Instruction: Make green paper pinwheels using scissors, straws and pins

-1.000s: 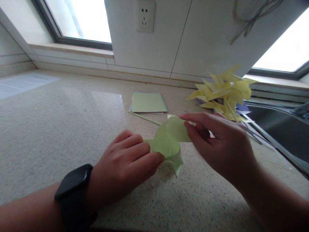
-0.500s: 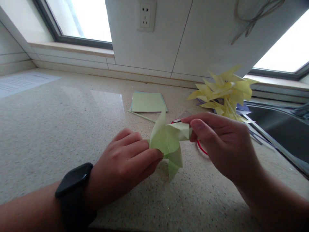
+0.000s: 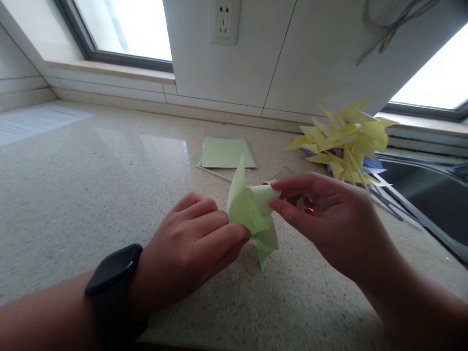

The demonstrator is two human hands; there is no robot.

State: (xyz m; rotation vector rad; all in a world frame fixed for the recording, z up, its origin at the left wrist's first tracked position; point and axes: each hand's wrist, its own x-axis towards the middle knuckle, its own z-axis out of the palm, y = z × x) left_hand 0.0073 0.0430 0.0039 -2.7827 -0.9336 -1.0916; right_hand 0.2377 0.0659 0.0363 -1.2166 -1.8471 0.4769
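Green paper [image 3: 252, 214], folded into curled, pointed flaps, sits between the two hands just above the middle of the counter [image 3: 91, 195], nearer its front edge than the wall. The left hand [image 3: 190, 248] pinches the paper at its centre, thumb and fingers closed on the folds, knuckles low over the stone. The right hand [image 3: 329, 219] pinches one flap tip between thumb and forefinger and bends it inward. One flap stands upright; another points down and nearly touches the counter.

A black watch [image 3: 113, 287] sits on the left wrist. Behind the hands, toward the back edge, a flat stack of green sheets [image 3: 227, 152] lies square on the counter, with a thin pale stick [image 3: 214, 173] just in front of it. Toward the right back, beside the sink rim [image 3: 420, 214], a pile of yellow pinwheels [image 3: 347, 136] bristles with sharp points. Something red [image 3: 309, 211] shows under the right hand, mostly hidden.

The counter is speckled, polished stone, glossy where the window reflects. Its left half is wide and bare apart from a printed sheet [image 3: 32, 122] at the far left corner. The wall is smooth white tile with a socket [image 3: 225, 22].
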